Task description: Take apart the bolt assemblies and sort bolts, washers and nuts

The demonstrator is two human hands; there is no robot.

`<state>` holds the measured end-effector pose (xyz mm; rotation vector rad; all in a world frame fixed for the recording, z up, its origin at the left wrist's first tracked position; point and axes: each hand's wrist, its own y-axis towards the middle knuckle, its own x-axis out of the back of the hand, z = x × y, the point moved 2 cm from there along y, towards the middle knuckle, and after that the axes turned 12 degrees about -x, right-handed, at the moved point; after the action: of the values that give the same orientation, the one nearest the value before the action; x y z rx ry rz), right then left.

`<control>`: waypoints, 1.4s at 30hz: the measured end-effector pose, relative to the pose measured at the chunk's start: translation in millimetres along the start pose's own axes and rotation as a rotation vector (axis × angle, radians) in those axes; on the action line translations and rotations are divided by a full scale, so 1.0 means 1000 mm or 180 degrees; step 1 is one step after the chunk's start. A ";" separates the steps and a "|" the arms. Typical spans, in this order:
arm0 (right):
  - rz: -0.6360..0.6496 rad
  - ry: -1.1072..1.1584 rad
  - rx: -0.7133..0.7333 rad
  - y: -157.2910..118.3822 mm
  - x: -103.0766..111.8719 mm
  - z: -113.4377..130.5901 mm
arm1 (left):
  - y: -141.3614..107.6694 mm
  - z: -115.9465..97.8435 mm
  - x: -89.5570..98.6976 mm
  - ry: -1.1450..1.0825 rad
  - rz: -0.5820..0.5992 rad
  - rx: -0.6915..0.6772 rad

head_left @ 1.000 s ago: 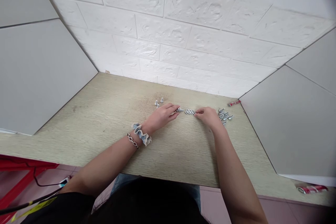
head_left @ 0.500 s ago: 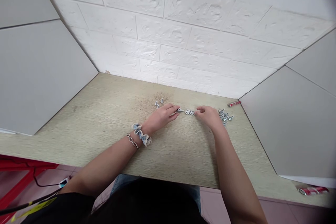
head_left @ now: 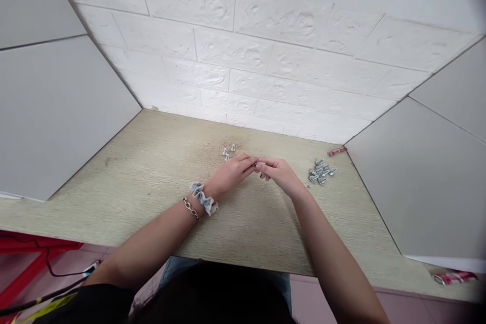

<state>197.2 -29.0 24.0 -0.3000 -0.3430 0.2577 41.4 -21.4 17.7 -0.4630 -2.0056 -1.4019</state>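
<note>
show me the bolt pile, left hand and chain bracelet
bolt pile [head_left: 321, 172], head view, middle of the heap
left hand [head_left: 231, 173], head view, back of the hand
chain bracelet [head_left: 191, 208], head view, links on the left wrist

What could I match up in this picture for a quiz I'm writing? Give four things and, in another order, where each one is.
Things:
1. Blue-grey fabric scrunchie
2. Pile of silver bolts
3. Few silver bolts
4. Small red object

Places:
A. Tabletop, just beyond the left hand
B. Far right corner of the tabletop
C. Around the left wrist
D. Tabletop, to the right of the right hand

Pairs: 1-C, 2-D, 3-A, 4-B
</note>
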 end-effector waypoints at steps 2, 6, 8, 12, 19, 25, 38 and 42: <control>-0.0020 0.0095 -0.0033 0.001 -0.001 -0.001 | 0.000 0.001 0.000 0.0018 -0.0057 -0.0029; -0.0227 0.0102 -0.0113 0.000 -0.003 0.001 | 0.000 0.002 0.000 0.0091 -0.0208 -0.0059; -0.0359 0.0062 -0.0109 0.000 -0.004 0.002 | 0.000 0.002 0.000 0.0122 -0.0251 -0.0074; -0.0639 -0.0028 0.0000 0.002 -0.007 0.000 | 0.001 0.003 0.000 0.0112 -0.0335 0.0020; -0.1025 0.0266 0.0268 0.011 -0.016 -0.008 | 0.002 0.005 0.002 -0.0273 -0.0235 0.0977; -0.1171 0.0386 0.0491 0.010 -0.022 -0.007 | 0.006 0.001 0.011 -0.0768 -0.0051 0.1722; -0.2264 -0.2010 0.0626 0.019 0.008 -0.011 | 0.005 0.014 0.010 -0.2396 -0.1184 0.2792; -0.2128 -0.2555 0.0462 0.024 0.002 -0.017 | 0.005 0.017 0.011 -0.2838 -0.1582 0.2893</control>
<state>200.5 -10.6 1.5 0.0885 -1.1815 -0.2756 31.0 -4.8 24.9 -0.1588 -3.3525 -0.3193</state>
